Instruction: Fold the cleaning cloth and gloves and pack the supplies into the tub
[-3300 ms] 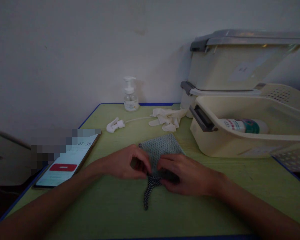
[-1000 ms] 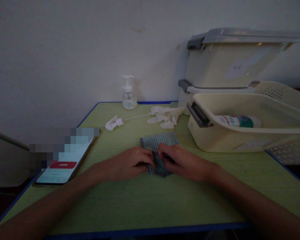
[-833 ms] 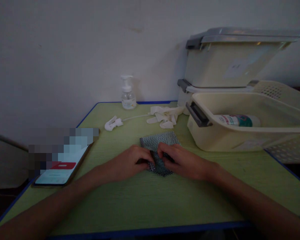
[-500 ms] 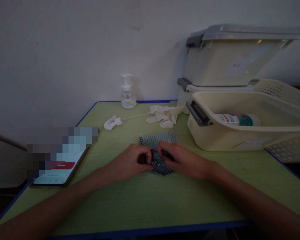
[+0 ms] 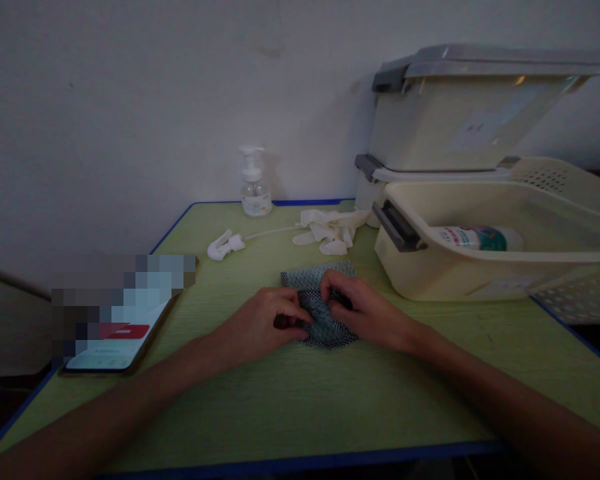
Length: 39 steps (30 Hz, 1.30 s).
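A small checked dark-and-white cloth (image 5: 320,313) lies folded on the green table (image 5: 290,400), in the middle. My left hand (image 5: 265,323) rests on the cloth's left edge, its fingers curled and pinching the fabric. My right hand (image 5: 363,310) sits on the cloth's right side, fingers bent and gripping a fold. The part of the cloth under both hands is hidden.
A phone (image 5: 115,333) with a lit screen lies at the left edge. At the back stand a pump bottle (image 5: 253,183), a white clip (image 5: 225,245) and white gloves (image 5: 330,230). A cream basket (image 5: 480,267) holding a bottle (image 5: 475,238) stands at the right, stacked bins (image 5: 460,127) behind it.
The cloth's dangling strip has been folded in since the first frame. Both hands have shifted slightly farther onto the cloth, the right hand moving up over its top.
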Available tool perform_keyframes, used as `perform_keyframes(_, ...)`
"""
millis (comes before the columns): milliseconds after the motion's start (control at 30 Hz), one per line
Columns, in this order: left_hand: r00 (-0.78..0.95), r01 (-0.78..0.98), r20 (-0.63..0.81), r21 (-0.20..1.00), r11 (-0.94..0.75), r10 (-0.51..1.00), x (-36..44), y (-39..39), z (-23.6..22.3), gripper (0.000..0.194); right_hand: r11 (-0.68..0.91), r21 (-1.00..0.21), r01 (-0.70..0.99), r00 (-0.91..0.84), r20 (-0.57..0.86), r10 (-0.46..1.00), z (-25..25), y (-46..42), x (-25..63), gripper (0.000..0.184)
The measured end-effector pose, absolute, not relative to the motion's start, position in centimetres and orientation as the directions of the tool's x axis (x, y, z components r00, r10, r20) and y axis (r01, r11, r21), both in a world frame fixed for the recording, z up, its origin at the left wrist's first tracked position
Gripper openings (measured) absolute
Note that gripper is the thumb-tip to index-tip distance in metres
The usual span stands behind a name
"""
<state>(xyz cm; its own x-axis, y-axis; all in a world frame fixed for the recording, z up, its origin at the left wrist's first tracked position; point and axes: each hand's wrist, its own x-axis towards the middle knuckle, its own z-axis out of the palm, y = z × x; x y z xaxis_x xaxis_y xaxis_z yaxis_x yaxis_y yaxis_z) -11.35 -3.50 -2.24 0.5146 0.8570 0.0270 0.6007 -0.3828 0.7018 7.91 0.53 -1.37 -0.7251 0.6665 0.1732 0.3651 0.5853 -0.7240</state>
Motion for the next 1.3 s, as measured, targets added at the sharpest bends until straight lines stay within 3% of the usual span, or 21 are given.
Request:
perform_keyframes(400, 0.630, 0.714, -0.020, 0.410, -0.568, 0.777, -12.2, -3.4, -1.8, 0.026, 0.442, -0.830, 0.340, -0.614, 0.159, 0.773, -1.6, 1.3, 7.8, 0.012)
perform_keyframes(633, 0.640, 0.720, -0.003, 0.350, -0.598, 0.769, -12.6, -3.2, -1.9, 0.032, 0.351, -0.873, 0.340, -0.600, 0.086, 0.796, -1.2, 1.5, 7.8, 0.015)
perform_keyframes(900, 0.636, 0.746, -0.035, 0.285, -0.602, 0.771, -12.4, -3.3, -1.6, 0.028, 0.215, -0.959, 0.186, -0.694, 0.026, 0.720, -1.4, 0.5, 7.7, 0.016)
perform_keyframes(1100, 0.627, 0.754, -0.027, 0.272, -0.598, 0.778, -12.5, -3.3, -1.7, 0.028, 0.278, -0.927, 0.252, -0.776, -0.022, 0.631, -1.0, 0.3, 7.5, 0.019)
perform_keyframes(1300, 0.620, 0.746, 0.016, 0.297, -0.596, 0.785, -12.6, -3.2, -2.2, 0.025, 0.415, -0.840, 0.351, -0.787, -0.024, 0.617, -1.5, 0.0, 7.3, 0.008)
